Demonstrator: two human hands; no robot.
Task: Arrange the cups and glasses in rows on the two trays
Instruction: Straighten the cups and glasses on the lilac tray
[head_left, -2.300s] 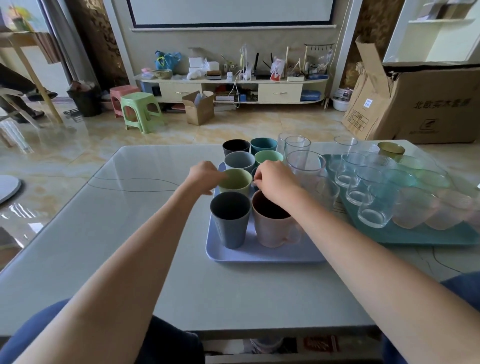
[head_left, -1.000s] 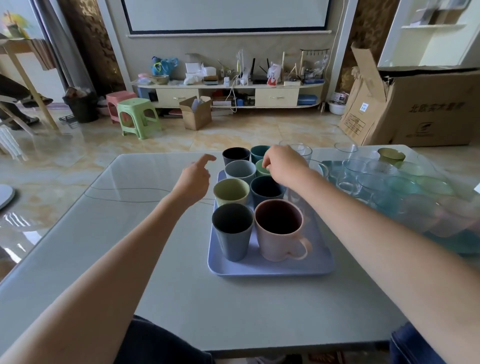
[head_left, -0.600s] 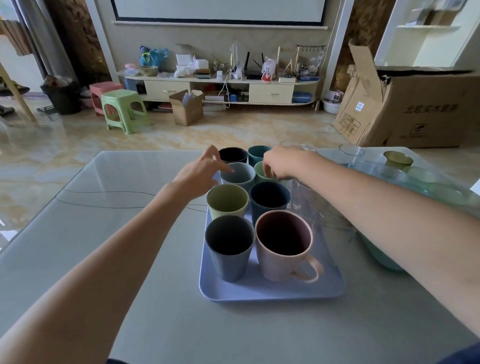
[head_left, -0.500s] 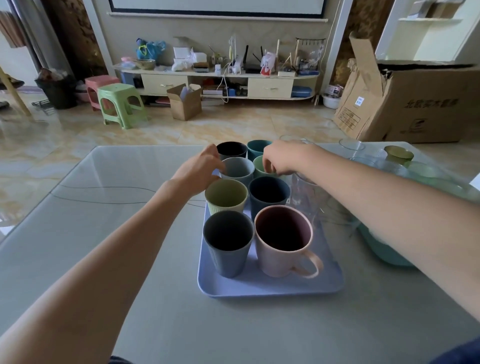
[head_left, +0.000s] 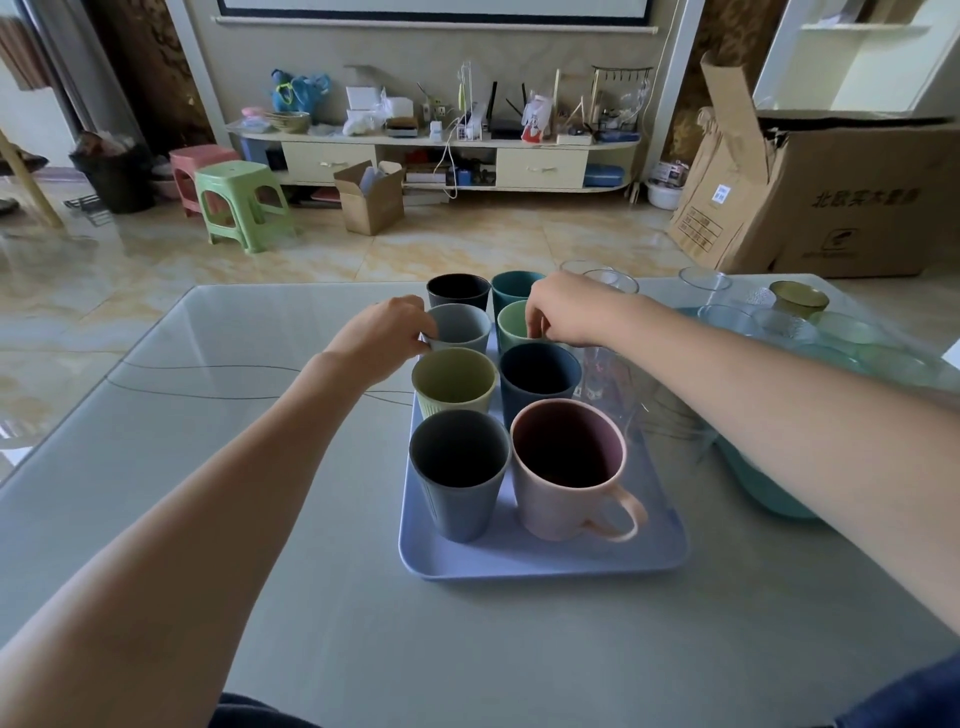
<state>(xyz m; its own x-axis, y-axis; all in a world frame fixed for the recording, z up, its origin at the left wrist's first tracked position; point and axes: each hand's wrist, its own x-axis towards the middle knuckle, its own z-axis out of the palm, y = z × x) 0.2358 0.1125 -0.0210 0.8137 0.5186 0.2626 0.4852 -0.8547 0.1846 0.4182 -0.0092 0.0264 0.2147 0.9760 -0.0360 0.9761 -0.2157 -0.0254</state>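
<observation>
Grey glass-topped table (head_left: 208, 467) is carrying a lavender rectangular plastic tray (head_left: 540, 558) near centre; a teal plastic tray (head_left: 763, 493) is lying just beside it on the right.

Two bare forearms, no sleeves, dark blue trousers (head_left: 904, 696) at knees

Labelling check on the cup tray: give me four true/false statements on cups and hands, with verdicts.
1. The left hand pinches the grey-blue cup. True.
2. The pink mug lies tipped over. False: it stands upright on the lavender tray.
3. The right hand has its fingers at the light green cup. True.
4. The opaque cups stand in three columns. False: two columns, four rows.
</observation>
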